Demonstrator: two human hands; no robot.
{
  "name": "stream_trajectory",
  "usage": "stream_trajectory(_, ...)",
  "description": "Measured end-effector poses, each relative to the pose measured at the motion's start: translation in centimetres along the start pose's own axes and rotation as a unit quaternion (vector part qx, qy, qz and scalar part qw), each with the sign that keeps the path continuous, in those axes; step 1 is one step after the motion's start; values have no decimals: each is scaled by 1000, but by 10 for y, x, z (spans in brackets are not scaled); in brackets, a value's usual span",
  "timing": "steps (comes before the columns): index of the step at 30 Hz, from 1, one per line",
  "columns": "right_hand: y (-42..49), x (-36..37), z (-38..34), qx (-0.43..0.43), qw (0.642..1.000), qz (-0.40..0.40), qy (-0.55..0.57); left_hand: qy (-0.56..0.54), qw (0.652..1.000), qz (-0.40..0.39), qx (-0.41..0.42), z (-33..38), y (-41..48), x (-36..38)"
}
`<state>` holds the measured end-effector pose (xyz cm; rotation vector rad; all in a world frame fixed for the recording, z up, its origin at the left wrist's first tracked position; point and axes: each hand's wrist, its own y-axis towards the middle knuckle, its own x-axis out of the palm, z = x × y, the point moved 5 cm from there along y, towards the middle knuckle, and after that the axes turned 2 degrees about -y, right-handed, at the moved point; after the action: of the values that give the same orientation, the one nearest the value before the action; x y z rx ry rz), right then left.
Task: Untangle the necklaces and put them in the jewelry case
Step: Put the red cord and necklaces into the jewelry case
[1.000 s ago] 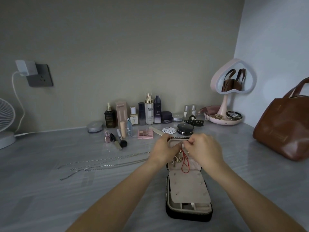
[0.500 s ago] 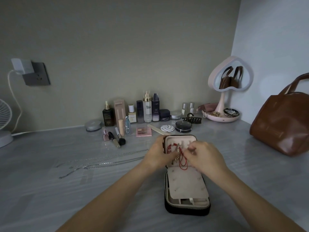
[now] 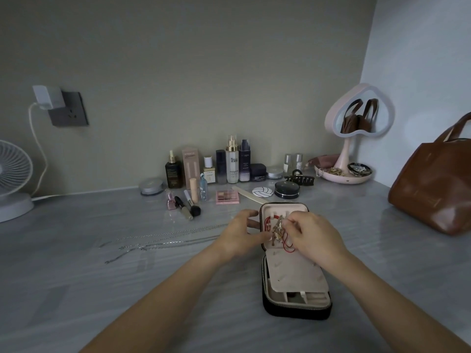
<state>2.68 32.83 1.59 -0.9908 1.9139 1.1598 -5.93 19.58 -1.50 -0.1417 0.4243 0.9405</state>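
- Two hands meet over the far half of the open jewelry case (image 3: 295, 278), which lies on the grey table (image 3: 102, 289).
- Her right hand (image 3: 316, 238) has its fingers curled in, the tips pinching the tangled necklaces (image 3: 278, 229), a gold chain knotted with red cord.
- That tangle lies against the pink lining of the case's far half, and a red loop trails toward the hinge.
- Her left hand (image 3: 238, 235) sits at the far half's left edge, fingers loosely bent, thumb reaching the tangle; I cannot tell whether it pinches.
- Several silver chains (image 3: 163, 240) lie stretched out on the table, left of the case.
- Cosmetic bottles (image 3: 232, 161) line the wall; a heart-shaped mirror (image 3: 356, 115) and a brown bag (image 3: 433, 194) stand to the right.
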Motion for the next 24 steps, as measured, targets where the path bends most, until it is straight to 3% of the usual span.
stream_trajectory(8,-1,0,-5,-7,1000,-21,-21,-5,1000,1,-4,-5,-6,-16)
stream_trajectory(13,-6,6,-12,-29,998,-46,-29,183,981,64,20,-6,-9,-67)
stream_trajectory(20,-3,15,-34,-49,994,-86,-35,366,920,67,-125,-70,-16,-154)
stream_trajectory(24,0,22,-51,-70,992,-93,-48,416,897,47,-141,-90,-24,-161)
